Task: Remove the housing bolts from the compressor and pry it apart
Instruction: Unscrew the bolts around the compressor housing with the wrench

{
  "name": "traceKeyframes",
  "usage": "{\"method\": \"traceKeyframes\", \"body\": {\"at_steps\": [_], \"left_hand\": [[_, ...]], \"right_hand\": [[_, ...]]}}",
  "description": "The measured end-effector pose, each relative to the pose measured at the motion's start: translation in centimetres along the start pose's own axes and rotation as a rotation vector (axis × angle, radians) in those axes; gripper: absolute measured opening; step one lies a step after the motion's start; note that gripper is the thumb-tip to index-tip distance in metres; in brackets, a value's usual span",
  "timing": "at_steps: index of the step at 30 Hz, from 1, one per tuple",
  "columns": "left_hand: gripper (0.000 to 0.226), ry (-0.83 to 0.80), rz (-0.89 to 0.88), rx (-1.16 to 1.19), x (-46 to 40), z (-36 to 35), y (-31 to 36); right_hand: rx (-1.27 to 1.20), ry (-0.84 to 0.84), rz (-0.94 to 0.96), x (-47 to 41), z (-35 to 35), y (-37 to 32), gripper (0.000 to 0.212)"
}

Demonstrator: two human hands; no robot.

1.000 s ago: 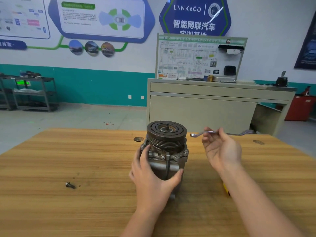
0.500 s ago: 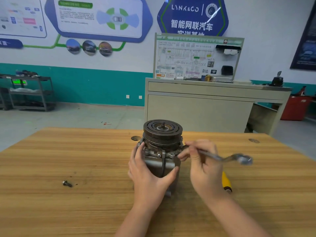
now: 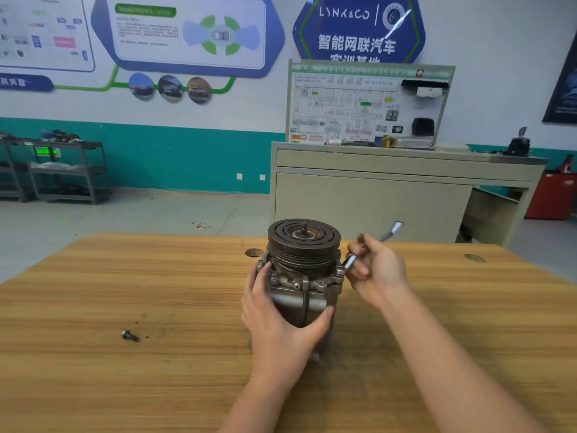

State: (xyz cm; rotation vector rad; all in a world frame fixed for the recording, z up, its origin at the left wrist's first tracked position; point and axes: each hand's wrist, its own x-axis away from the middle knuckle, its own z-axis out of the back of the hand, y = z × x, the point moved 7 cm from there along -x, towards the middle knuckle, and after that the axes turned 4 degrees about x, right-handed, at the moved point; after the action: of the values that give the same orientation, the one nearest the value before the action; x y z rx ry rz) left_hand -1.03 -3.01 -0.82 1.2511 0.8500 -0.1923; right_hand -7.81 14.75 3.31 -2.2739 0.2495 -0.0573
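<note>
1. An automotive training workshop: a wiring-diagram trainer board (image 3: 368,104) stands on a beige cabinet (image 3: 374,195) beyond the fingers (image 3: 354,248).
2. Car-themed wall posters (image 3: 187,32), a metal parts trolley (image 3: 62,170) and a wooden workbench (image 3: 125,292).

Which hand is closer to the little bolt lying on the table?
The left hand. It grips the compressor, with the bolt lying off to its left. The right hand holds the wrench on the compressor's far side.
</note>
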Motion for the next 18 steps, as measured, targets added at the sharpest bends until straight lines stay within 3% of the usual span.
{"method": "traceKeyframes", "body": {"at_steps": [2,5,9,15,18], "left_hand": [[0.098,-0.008,0.0,0.006,0.0,0.0,-0.1],[0.097,-0.009,-0.005,0.011,0.0,0.0,-0.2],[0.095,-0.027,0.005,0.001,-0.1,-0.1,-0.1],[0.081,-0.04,-0.032,-0.006,0.0,-0.2,0.0],[0.082,-0.028,-0.031,0.009,0.0,-0.2,-0.2]], "right_hand": [[-0.1,-0.057,-0.013,0.1,-0.1,-1.2,0.03],[-0.16,-0.072,0.23,1.9,0.8,-4.2,0.029],[0.217,-0.031,0.626,5.3,0.9,-4.9,0.021],[0.646,-0.167,0.968,8.6,-1.5,-3.1,0.014],[0.807,-0.158,1.165,9.7,-1.3,-2.3,0.023]]}}
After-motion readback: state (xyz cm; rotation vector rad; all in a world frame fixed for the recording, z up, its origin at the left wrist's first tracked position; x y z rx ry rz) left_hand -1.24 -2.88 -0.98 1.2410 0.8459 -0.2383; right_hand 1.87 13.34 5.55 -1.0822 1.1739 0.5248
